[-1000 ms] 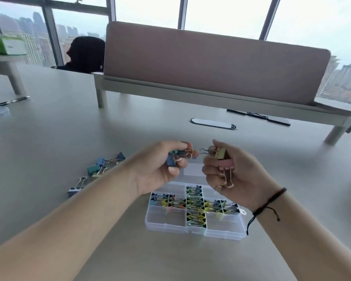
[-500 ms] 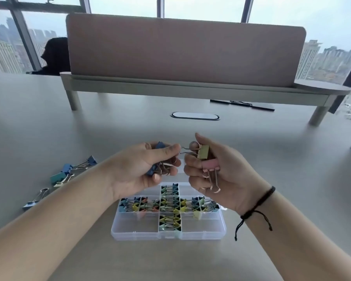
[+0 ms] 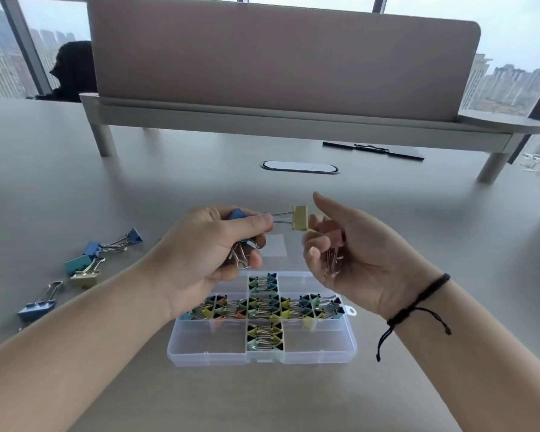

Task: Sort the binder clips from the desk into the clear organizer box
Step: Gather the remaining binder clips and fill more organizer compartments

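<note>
Above the tabletop's near edge, I am pinching the yellow clip [image 3: 300, 217] by its wire handles in my left hand [image 3: 212, 251], which is also gripping blue clips. My right hand [image 3: 356, 254] is curling around pink clips [image 3: 334, 235]. The box [image 3: 262, 357] is lying below; lowering by the handles should seat it neatly. Loose clips [image 3: 85, 266] are waiting toward the left edge.

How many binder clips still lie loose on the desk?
5: two blue, teal, yellow, blue nearest, all left of the box. None seem hidden.

Left hand [image 3: 219, 244] now pinches yellow clip [image 3: 300, 217] (right released).
</note>
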Motion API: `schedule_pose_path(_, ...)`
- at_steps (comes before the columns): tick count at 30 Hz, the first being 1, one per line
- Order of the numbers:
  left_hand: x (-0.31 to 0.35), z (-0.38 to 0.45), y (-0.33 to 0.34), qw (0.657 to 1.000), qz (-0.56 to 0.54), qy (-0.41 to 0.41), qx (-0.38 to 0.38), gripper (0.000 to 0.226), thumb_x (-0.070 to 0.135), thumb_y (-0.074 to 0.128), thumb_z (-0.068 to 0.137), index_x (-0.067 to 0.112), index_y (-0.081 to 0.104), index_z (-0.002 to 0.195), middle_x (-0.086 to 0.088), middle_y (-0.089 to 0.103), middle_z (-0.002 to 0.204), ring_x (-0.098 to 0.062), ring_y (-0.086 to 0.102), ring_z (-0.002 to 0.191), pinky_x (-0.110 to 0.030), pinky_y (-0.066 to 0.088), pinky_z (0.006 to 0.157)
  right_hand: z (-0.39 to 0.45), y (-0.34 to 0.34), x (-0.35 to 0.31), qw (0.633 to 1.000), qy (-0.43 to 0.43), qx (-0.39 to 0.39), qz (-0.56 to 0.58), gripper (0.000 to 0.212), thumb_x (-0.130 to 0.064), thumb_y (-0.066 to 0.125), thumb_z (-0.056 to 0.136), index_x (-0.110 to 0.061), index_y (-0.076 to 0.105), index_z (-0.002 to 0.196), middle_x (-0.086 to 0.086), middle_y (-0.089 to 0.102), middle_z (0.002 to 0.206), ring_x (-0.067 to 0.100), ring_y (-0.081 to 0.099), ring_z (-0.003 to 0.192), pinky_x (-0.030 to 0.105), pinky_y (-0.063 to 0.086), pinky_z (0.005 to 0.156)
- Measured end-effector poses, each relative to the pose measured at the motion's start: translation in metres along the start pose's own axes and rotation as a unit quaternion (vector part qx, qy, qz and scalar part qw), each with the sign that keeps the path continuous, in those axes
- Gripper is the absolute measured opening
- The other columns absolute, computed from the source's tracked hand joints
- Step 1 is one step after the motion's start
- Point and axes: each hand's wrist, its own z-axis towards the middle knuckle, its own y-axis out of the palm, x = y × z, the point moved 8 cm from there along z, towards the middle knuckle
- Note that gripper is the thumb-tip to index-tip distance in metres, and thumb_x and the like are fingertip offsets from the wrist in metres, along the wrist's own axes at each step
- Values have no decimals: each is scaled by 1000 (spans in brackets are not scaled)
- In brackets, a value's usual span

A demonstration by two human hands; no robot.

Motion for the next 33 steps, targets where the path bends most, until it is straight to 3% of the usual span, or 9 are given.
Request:
schedule_pose_path(3, 2, 1, -5, 999, 23, 27, 30, 14, 19, 70, 83, 5, 69, 85, -6, 58, 63, -14, 55, 45, -12, 25, 32, -1, -2, -15, 999, -36, -13, -39, 29, -31, 62, 94, -13, 52, 74, -1, 36, 62, 4, 31, 34, 13, 25, 28)
schedule_pose_path(7, 1, -1, -5, 997, 55, 36, 42, 11, 18, 70, 85, 9, 70, 79, -6, 59, 62, -14, 55, 42, -14, 27, 32, -10, -2, -41, 951, -168, 25, -258, 30, -32, 63, 94, -11, 63, 73, 4, 53, 68, 11, 26, 39, 17, 18, 36)
schedule_pose_path(9, 0, -2, -3, 997, 62, 33, 40, 11, 18, 70, 85, 8, 70, 80, -6, 60, 63, -13, 55, 41, -15, 26, 32, -15, 3, -48, 894, -235, 36, -380, 28, -29, 64, 94, -9, 67, 74, 5, 60, 69, 11, 29, 39, 19, 21, 40)
schedule_pose_path(12, -2, -3, -1, 997, 65, 21, 34, 12, 17, 70, 85, 6, 70, 82, -7, 60, 64, -13, 55, 40, -14, 25, 32, -26, 16, -50, 761, -343, 23, -551, 9, -26, 76, 83, -18, 72, 83, -1, 68, 72, 4, 40, 43, 15, 33, 45)
schedule_pose_path(13, -2, -3, -1, 997, 61, 16, 33, 11, 16, 70, 85, 6, 70, 82, -8, 60, 65, -13, 55, 40, -13, 24, 32, -28, 18, -47, 722, -360, 18, -590, 13, -28, 79, 79, -24, 71, 88, -4, 69, 75, 3, 42, 46, 14, 35, 49)
schedule_pose_path(15, -3, -3, 0, 998, 55, 9, 28, 11, 15, 70, 85, 4, 70, 83, -9, 59, 65, -14, 54, 40, -13, 23, 32, -30, 16, -44, 688, -365, 17, -627, 26, -34, 82, 74, -33, 69, 96, -12, 68, 80, 3, 43, 49, 13, 37, 53)
schedule_pose_path(19, -5, -4, 3, 998, 71, 0, 3, 11, 15, 69, 86, 4, 69, 82, -9, 59, 65, -14, 53, 40, -12, 21, 33, -32, 14, -45, 660, -357, 18, -660, 23, -38, 79, 76, -35, 70, 97, -19, 68, 83, 3, 46, 52, 12, 37, 54)
schedule_pose_path(26, -6, -1, 0, 992, 123, 16, 26, 15, 24, 71, 84, 9, 71, 83, -4, 63, 66, -13, 56, 43, -14, 27, 32, -24, -11, -39, 615, -214, 18, -759, 21, -44, 81, 72, -36, 73, 89, -9, 66, 74, 0, 47, 51, 15, 37, 51)
schedule_pose_path(33, 2, -2, -7, 990, 126, 42, 48, 12, 21, 71, 84, 10, 72, 85, -3, 65, 63, -12, 57, 43, -16, 29, 32, -22, -17, -38, 621, -179, 0, -763, 27, -46, 80, 73, -37, 72, 97, -7, 66, 75, 0, 50, 49, 11, 36, 48)
